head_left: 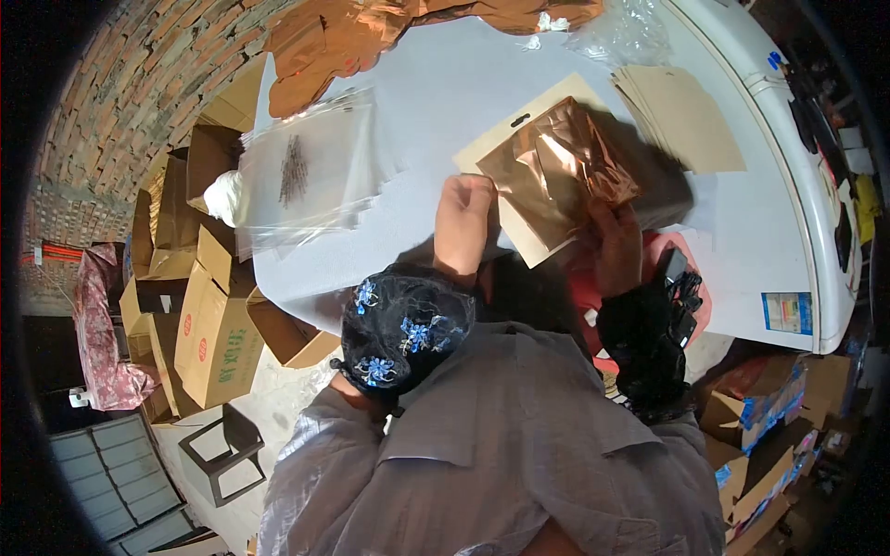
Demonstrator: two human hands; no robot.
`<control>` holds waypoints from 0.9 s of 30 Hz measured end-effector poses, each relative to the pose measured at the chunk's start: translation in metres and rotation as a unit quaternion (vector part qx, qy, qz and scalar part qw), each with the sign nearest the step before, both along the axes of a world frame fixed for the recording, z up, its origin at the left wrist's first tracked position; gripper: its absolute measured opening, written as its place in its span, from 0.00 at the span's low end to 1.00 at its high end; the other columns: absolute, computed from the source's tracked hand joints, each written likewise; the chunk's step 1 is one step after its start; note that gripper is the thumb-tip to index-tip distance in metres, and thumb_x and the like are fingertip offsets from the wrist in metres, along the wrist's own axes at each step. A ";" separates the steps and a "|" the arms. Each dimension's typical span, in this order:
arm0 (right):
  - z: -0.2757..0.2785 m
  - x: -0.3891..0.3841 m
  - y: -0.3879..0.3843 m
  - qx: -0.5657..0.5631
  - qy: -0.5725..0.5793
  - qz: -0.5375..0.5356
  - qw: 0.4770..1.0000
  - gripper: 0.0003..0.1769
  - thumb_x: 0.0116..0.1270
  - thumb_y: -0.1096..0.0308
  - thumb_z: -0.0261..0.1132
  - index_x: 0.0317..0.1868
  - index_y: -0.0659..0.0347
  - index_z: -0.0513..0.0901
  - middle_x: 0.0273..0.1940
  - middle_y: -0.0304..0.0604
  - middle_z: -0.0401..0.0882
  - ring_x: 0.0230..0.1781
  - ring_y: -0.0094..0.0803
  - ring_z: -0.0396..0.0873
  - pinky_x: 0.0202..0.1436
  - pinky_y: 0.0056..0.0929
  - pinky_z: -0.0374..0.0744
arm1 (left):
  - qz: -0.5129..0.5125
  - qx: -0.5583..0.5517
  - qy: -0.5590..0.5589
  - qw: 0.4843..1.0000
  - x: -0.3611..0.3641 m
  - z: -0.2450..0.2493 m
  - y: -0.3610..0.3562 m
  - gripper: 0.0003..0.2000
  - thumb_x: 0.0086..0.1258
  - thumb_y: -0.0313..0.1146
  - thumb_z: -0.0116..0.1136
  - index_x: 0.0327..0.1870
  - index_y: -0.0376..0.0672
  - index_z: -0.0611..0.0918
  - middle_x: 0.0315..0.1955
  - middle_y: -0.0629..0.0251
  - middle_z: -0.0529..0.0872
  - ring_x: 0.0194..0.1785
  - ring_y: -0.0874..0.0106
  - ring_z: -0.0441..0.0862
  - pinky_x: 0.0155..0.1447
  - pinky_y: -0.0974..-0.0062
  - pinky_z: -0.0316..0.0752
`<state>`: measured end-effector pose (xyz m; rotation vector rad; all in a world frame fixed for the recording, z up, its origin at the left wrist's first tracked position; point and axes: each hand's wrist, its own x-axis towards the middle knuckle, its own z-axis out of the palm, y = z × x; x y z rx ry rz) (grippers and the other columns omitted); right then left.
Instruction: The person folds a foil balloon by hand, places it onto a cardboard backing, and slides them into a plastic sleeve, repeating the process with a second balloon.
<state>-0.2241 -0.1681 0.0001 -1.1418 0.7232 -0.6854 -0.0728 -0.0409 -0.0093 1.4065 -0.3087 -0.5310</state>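
Observation:
A cream card (pixel 538 250) with a dark hang hole near its upper edge is held tilted above the white table. Over most of it lies a shiny, wrinkled copper-coloured foil sheet (pixel 528 171). My left hand (pixel 463 221) is closed in a pinch at the card's left edge. At the lower right, my right hand (pixel 616 243) is closed with thumb and fingers on the edge of the foil; its grip on the card behind is partly hidden.
Clear plastic sleeves (pixel 334 153) lie left, with dark thin strips on them. Cream cards (pixel 681 116) are stacked right. Crumpled copper foil (pixel 343 37) and clear plastic (pixel 626 32) lie at the far edge. Cardboard boxes (pixel 218 324) and a dark stool (pixel 222 454) stand left.

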 end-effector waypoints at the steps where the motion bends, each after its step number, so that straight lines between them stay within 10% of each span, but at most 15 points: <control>1: 0.005 0.000 -0.001 -0.046 0.029 -0.001 0.999 0.16 0.73 0.69 0.60 0.59 0.60 0.77 0.44 0.38 0.79 0.39 0.28 0.77 0.43 0.28 0.78 | 0.003 0.018 -0.004 1.000 -0.002 0.002 -0.001 0.06 0.74 0.31 0.57 0.44 0.39 0.77 0.31 0.71 0.79 0.30 0.83 0.72 0.34 0.83 0.69; 5: -0.016 -0.007 -0.010 -0.333 0.120 0.013 0.935 0.16 0.71 0.72 0.59 0.58 0.65 0.77 0.50 0.48 0.79 0.48 0.40 0.78 0.52 0.36 0.77 | -0.011 0.072 -0.044 0.996 -0.004 0.009 -0.003 0.10 0.71 0.35 0.64 0.42 0.38 0.80 0.38 0.67 0.76 0.38 0.78 0.75 0.44 0.81 0.72; 7: -0.019 -0.011 -0.016 -0.626 0.195 0.017 0.755 0.16 0.70 0.74 0.58 0.57 0.66 0.78 0.51 0.49 0.78 0.49 0.42 0.78 0.54 0.39 0.76 | 0.050 0.163 -0.231 0.958 -0.006 0.002 -0.009 0.12 0.68 0.36 0.66 0.40 0.36 0.81 0.41 0.63 0.73 0.38 0.75 0.76 0.46 0.78 0.73; 9: -0.017 -0.008 -0.008 -0.368 0.092 0.014 0.925 0.16 0.69 0.75 0.59 0.57 0.64 0.79 0.50 0.49 0.78 0.49 0.40 0.78 0.53 0.36 0.76 | 0.095 0.186 -0.317 0.925 -0.008 0.001 -0.011 0.12 0.66 0.36 0.68 0.39 0.35 0.81 0.43 0.59 0.71 0.39 0.71 0.77 0.47 0.76 0.75; 11: -0.019 -0.006 -0.007 -0.252 0.050 0.009 0.966 0.16 0.68 0.75 0.60 0.56 0.64 0.79 0.48 0.47 0.78 0.48 0.37 0.78 0.51 0.34 0.76 | 0.114 0.200 -0.369 0.900 -0.009 -0.002 -0.013 0.13 0.65 0.35 0.69 0.39 0.35 0.81 0.44 0.56 0.71 0.40 0.68 0.77 0.47 0.72 0.76; 20: -0.031 -0.004 0.001 0.038 -0.027 -0.027 0.999 0.10 0.71 0.68 0.62 0.49 0.63 0.79 0.41 0.36 0.76 0.39 0.21 0.77 0.40 0.22 0.80 | 0.027 0.118 -0.143 0.982 -0.006 0.013 -0.017 0.08 0.68 0.30 0.62 0.36 0.35 0.76 0.23 0.56 0.81 0.24 0.64 0.80 0.32 0.66 0.75; 27: -0.037 -0.014 0.016 0.046 -0.006 -0.070 0.996 0.17 0.68 0.62 0.65 0.50 0.65 0.78 0.45 0.43 0.76 0.44 0.28 0.78 0.44 0.29 0.83 | -0.024 0.120 -0.121 0.985 0.003 0.004 -0.025 0.08 0.66 0.26 0.65 0.36 0.37 0.77 0.32 0.63 0.84 0.37 0.75 0.81 0.43 0.77 0.78</control>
